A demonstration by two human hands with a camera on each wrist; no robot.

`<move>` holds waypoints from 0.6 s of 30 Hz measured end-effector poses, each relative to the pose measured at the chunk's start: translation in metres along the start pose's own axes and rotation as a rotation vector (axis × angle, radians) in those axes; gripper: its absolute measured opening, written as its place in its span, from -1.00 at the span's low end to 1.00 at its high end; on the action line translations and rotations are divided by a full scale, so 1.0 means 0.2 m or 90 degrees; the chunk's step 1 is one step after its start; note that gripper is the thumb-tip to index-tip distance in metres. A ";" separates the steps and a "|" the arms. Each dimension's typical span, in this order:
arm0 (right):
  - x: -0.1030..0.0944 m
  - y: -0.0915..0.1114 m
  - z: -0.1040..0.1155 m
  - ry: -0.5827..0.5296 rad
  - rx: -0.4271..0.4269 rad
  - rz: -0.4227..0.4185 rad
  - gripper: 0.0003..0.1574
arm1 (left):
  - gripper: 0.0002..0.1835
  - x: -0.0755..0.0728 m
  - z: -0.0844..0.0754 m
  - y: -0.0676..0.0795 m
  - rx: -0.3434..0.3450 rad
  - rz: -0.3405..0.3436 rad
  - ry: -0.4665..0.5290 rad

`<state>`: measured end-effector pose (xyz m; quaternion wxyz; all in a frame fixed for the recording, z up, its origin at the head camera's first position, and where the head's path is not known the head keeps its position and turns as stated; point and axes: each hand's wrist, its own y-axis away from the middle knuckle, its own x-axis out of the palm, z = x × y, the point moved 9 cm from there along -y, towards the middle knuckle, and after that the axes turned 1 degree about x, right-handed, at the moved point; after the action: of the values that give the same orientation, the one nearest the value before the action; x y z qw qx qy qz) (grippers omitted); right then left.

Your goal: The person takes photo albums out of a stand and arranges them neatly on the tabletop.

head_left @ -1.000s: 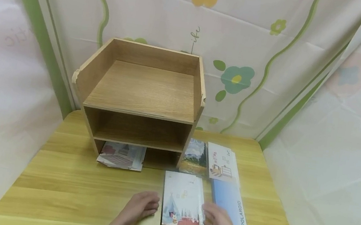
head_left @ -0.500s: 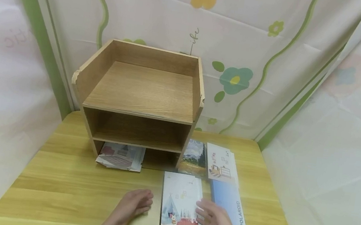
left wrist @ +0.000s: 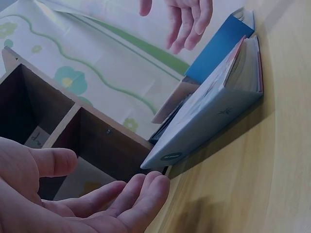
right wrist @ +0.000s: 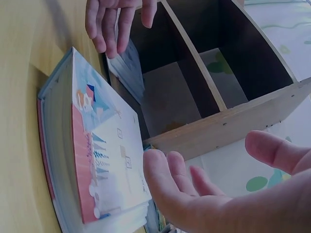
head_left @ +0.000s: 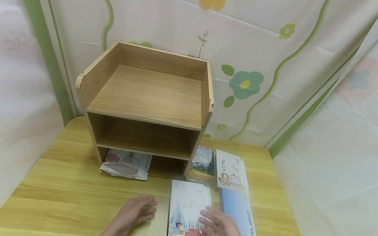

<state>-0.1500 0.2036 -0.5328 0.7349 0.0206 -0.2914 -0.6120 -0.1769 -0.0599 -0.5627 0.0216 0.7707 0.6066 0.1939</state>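
Note:
A thick album with a tent drawn on its white cover lies at the front of the table. My right hand is over its right edge, fingers loosely bent and thumb apart, holding nothing. The left wrist view shows that hand raised well above the album. To the album's left, my left hand hovers with relaxed fingers and holds nothing. In the right wrist view the album's page edges face the near side of the table.
A wooden shelf unit stands at the back, with albums jutting from its lower left opening. Right of it lie an album with a landscape painting, a white illustrated one and a blue one marked POLAROID.
My left hand has drawn a little leftward, away from the album. My right hand has shifted slightly left, from the album's right side to over its edge. The album stays put.

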 end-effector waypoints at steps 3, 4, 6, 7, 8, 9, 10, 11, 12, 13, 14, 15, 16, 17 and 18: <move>0.02 0.00 -0.01 -0.008 0.001 0.006 -0.27 | -0.35 -0.02 -0.02 0.00 0.005 -0.011 -0.009; 0.03 0.00 -0.01 -0.014 0.001 0.008 -0.28 | -0.35 -0.02 -0.02 -0.01 0.008 -0.015 -0.010; 0.05 -0.01 -0.01 -0.027 0.003 0.012 -0.31 | -0.37 -0.04 -0.04 -0.01 0.013 -0.024 -0.010; 0.06 -0.01 -0.01 -0.030 0.005 0.013 -0.33 | -0.37 -0.05 -0.04 -0.01 0.015 -0.028 -0.011; 0.07 -0.02 -0.02 -0.036 0.007 0.016 -0.35 | -0.38 -0.06 -0.05 -0.01 0.018 -0.032 -0.009; 0.09 -0.02 -0.03 -0.039 0.011 0.019 -0.38 | -0.37 -0.06 -0.05 -0.02 0.021 -0.034 -0.009; 0.10 -0.03 -0.03 -0.036 0.014 0.023 -0.41 | -0.37 -0.07 -0.05 -0.02 0.023 -0.036 -0.005; 0.12 -0.03 -0.04 -0.032 0.017 0.028 -0.42 | -0.37 -0.08 -0.06 -0.02 0.025 -0.039 -0.003; 0.13 -0.04 -0.05 -0.026 0.020 0.034 -0.43 | -0.37 -0.09 -0.06 -0.02 0.027 -0.041 -0.001; 0.15 -0.05 -0.06 -0.020 0.021 0.040 -0.43 | -0.37 -0.10 -0.06 -0.02 0.028 -0.045 0.001; 0.17 -0.05 -0.07 -0.014 0.025 0.047 -0.43 | -0.37 -0.11 -0.07 -0.02 0.029 -0.048 0.004; 0.19 -0.06 -0.07 -0.008 0.028 0.053 -0.43 | -0.38 -0.12 -0.07 -0.02 0.030 -0.051 0.004; 0.21 -0.07 -0.08 -0.006 0.029 0.058 -0.41 | -0.38 -0.12 -0.07 -0.01 0.030 -0.055 0.006; 0.23 -0.08 -0.09 -0.008 0.030 0.064 -0.40 | -0.39 -0.13 -0.07 -0.01 0.031 -0.059 0.008; 0.24 -0.09 -0.09 -0.010 0.032 0.069 -0.40 | -0.40 -0.14 -0.07 -0.01 0.031 -0.064 0.007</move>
<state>-0.1544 0.1488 -0.5358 0.7638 0.0187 -0.3131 -0.5641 -0.1888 -0.0886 -0.5572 0.0092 0.7386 0.6490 0.1824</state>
